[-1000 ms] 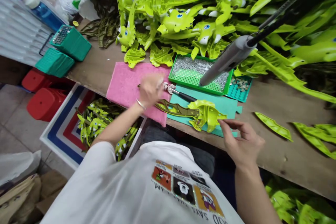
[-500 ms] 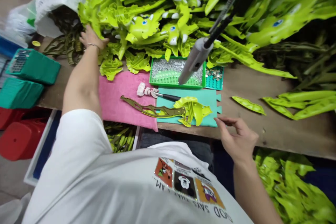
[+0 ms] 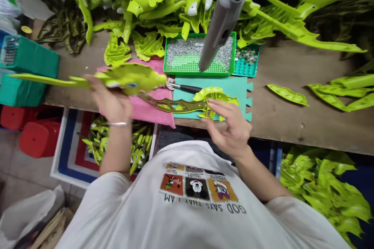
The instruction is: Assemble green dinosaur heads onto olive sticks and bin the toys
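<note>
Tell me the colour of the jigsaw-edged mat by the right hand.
The mat is teal, best seen in head view.

Left hand (image 3: 109, 99) around green toy shell (image 3: 128, 78)

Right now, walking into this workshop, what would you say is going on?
A person in a white T-shirt sits at a wooden bench. The left hand holds a green toy dinosaur above the pink mat. The right hand, open, touches a green shell lying with an olive blade on the teal mat. A grey screwdriver hangs over a tray of screws.
</note>
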`<state>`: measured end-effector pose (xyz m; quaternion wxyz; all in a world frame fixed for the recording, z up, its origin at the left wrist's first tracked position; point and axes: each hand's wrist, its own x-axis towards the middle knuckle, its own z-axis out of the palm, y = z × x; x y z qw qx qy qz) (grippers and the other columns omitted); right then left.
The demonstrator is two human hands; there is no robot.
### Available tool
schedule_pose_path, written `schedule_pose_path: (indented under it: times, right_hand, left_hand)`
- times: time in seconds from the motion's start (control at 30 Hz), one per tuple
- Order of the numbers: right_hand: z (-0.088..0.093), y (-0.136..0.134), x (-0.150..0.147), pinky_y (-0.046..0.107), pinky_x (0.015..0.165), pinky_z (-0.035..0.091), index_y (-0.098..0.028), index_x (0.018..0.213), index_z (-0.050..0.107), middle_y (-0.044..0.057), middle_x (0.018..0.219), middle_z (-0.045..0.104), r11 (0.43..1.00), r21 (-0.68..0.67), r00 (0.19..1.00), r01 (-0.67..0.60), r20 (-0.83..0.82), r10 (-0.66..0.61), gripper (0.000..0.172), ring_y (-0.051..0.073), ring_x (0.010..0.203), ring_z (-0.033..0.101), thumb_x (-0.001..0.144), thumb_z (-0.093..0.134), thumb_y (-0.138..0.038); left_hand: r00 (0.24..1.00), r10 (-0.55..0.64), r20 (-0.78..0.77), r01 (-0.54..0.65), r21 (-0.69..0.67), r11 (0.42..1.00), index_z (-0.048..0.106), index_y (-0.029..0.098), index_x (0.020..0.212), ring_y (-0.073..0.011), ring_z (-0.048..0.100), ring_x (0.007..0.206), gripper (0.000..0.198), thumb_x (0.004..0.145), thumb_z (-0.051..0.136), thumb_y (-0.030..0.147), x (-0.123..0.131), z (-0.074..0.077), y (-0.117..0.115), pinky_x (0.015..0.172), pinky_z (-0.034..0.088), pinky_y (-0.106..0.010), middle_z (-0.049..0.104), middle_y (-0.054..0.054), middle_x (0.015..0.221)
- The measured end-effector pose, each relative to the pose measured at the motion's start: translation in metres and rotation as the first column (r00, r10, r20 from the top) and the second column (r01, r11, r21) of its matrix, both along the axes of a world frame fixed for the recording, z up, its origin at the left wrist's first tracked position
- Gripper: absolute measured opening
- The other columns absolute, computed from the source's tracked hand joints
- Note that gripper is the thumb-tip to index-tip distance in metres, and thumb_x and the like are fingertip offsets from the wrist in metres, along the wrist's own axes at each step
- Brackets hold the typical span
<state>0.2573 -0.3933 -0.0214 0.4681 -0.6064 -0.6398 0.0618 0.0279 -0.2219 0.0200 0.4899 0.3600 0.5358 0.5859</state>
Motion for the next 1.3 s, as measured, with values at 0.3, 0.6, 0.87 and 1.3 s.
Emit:
schedule_pose_path:
  times: [0.3,0.6,0.87,1.3]
  right_hand:
    - [-0.007,-0.007,0.04,0.045,0.096,0.06,-0.025,0.119,0.068,0.01,0.122,0.074,0.985,-0.16,0.984,-0.07,0.15,0.094,0.029,0.025,0.108,0.072,0.09,0.065,-0.023]
    - [-0.02,-0.011,0.104,0.039,0.08,0.063,-0.03,0.112,0.072,0.005,0.104,0.079,0.969,-0.198,0.969,-0.148,0.166,0.182,0.026,0.025,0.087,0.077,0.086,0.071,-0.036]
    - [-0.018,-0.021,0.135,0.037,0.051,0.053,-0.05,0.114,0.069,-0.004,0.102,0.078,0.972,-0.227,0.997,-0.054,0.047,0.067,0.03,0.025,0.087,0.075,0.084,0.073,-0.047]
    - [-0.027,0.003,0.128,0.038,0.084,0.064,-0.032,0.11,0.075,0.001,0.099,0.08,0.948,-0.105,0.941,-0.302,0.124,0.314,0.026,0.023,0.09,0.077,0.084,0.076,-0.033]
  left_hand:
    - [0.885,-0.014,0.465,0.154,-0.265,0.952,0.063,0.02,0.098,-0.014,0.073,0.097,0.022,0.095,0.065,0.042,0.071,-0.05,-0.094,0.095,0.055,-0.029,0.076,-0.002,0.102]
    - [0.872,-0.301,0.387,0.409,-0.236,0.882,0.057,0.022,0.111,-0.0151,0.066,0.117,0.014,0.099,0.056,0.029,0.114,-0.063,-0.124,0.102,0.052,-0.032,0.07,-0.002,0.117]
    - [0.465,-0.884,0.042,0.885,-0.059,0.462,0.049,0.02,0.139,-0.0198,0.072,0.107,0.051,0.091,0.065,0.024,0.094,-0.084,-0.169,0.091,0.058,-0.033,0.068,-0.014,0.125]
    - [0.157,-0.27,-0.95,0.902,0.027,0.43,0.06,0.022,0.135,-0.0283,0.055,0.131,0.045,0.096,0.06,0.044,0.048,-0.053,-0.098,0.114,0.038,-0.051,0.063,-0.014,0.138]
